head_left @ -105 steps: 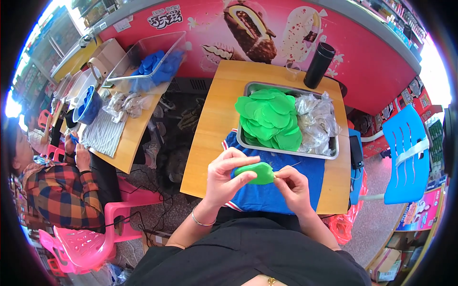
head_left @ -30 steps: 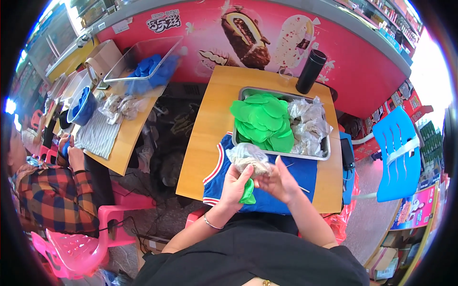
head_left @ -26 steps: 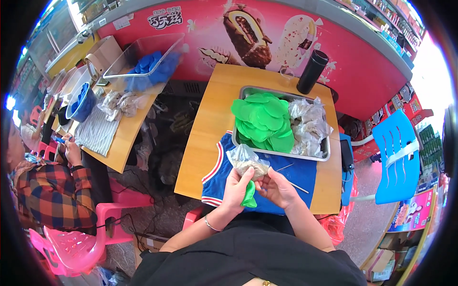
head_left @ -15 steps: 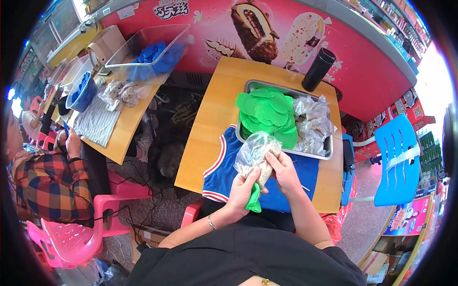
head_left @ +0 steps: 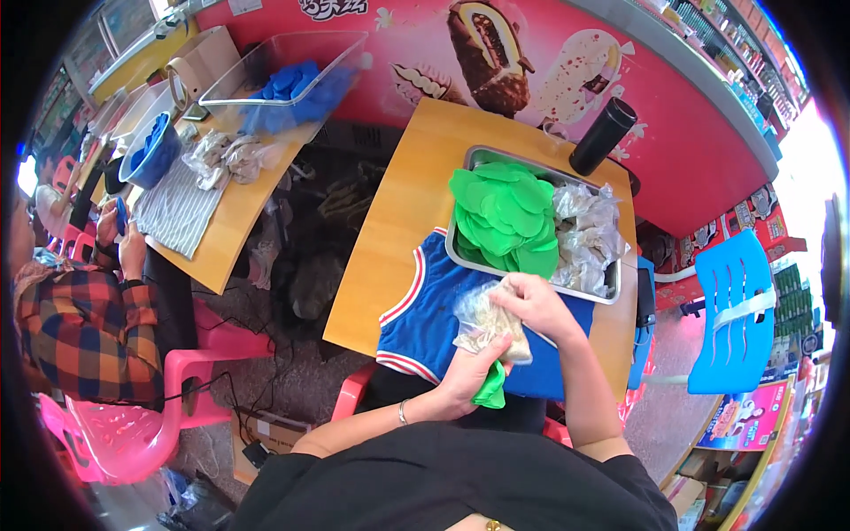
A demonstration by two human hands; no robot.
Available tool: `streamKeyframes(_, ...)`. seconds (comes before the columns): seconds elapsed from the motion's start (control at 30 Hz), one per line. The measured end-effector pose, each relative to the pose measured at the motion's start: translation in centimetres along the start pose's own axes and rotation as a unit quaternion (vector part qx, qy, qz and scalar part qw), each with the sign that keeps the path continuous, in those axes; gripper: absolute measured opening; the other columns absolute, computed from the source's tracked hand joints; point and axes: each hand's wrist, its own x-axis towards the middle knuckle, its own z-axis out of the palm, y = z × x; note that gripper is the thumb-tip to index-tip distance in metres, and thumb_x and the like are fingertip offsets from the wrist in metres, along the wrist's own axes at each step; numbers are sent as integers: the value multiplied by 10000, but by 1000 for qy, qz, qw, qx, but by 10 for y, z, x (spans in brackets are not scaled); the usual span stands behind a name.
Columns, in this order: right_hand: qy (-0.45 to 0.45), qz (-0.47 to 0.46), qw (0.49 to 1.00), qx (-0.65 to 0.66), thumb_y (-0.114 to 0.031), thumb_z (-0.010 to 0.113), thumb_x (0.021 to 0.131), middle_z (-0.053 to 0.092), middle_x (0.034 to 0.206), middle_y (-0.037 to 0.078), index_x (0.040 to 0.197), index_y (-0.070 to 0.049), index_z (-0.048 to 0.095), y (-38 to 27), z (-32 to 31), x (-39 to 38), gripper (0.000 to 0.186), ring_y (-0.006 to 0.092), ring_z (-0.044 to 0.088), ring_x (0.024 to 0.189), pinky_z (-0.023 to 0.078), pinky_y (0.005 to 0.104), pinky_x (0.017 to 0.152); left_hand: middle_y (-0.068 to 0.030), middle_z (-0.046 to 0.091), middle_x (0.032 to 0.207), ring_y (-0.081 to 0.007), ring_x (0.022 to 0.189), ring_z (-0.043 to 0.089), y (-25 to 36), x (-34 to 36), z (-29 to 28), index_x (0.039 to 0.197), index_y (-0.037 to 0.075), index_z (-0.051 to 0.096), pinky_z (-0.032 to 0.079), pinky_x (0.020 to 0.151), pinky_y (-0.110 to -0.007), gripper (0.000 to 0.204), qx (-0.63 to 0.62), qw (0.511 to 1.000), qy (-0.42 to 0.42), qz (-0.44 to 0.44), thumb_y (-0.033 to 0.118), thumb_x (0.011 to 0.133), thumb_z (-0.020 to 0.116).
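Observation:
A clear plastic bag with beige contents [head_left: 485, 324] is held in front of me above a blue garment with red and white trim [head_left: 416, 314]. My left hand [head_left: 467, 375] grips its lower part, thumb on top, and a green piece of soft sheet [head_left: 491, 391] sticks out below those fingers. At the bag's upper edge, my right hand [head_left: 537, 305] pinches the plastic, its fingertips partly hidden. Just beyond, a metal tray [head_left: 531, 288] holds a heap of flat green pieces [head_left: 506, 217] on the left and several similar filled bags [head_left: 589, 232] on the right.
A black flask [head_left: 603, 135] stands on the wooden table [head_left: 390, 239] behind the tray. To the right is a blue chair [head_left: 730, 310]. On the left, a person in a checked shirt [head_left: 84, 327] sits at another table with a clear bin of blue pieces [head_left: 288, 88].
My right hand has moved from the bag's side up to its upper edge. The bag has come down lower and tilted, while my left hand keeps hold of it and the green piece.

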Motion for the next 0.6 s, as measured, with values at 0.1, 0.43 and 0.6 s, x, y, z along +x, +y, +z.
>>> streamKeyframes(0.1,-17,-8,963,268,-222,592,859,534,681,-37,758,-36,582,-17,-5,-10,212,21,451,624,378,203,554,19,567,795,-50,597,511,0,-3,0,1029,88,533,411,511,-190,246,13,1000,13,-17,261,868,602)
streamKeyframes(0.43,43,-11,959,280,-218,561,888,573,745,-38,812,-44,586,-10,-10,-16,191,21,504,659,398,180,582,33,557,821,-50,633,501,-7,-2,0,1051,96,529,398,520,-202,245,47,999,7,-26,248,872,594)
streamKeyframes(0.6,56,-4,983,173,-223,526,907,532,730,-33,795,-57,565,12,-10,-19,204,32,456,648,372,193,593,35,556,826,-58,632,505,-14,-1,0,1063,119,525,418,537,-212,243,30,998,14,-52,262,877,584)
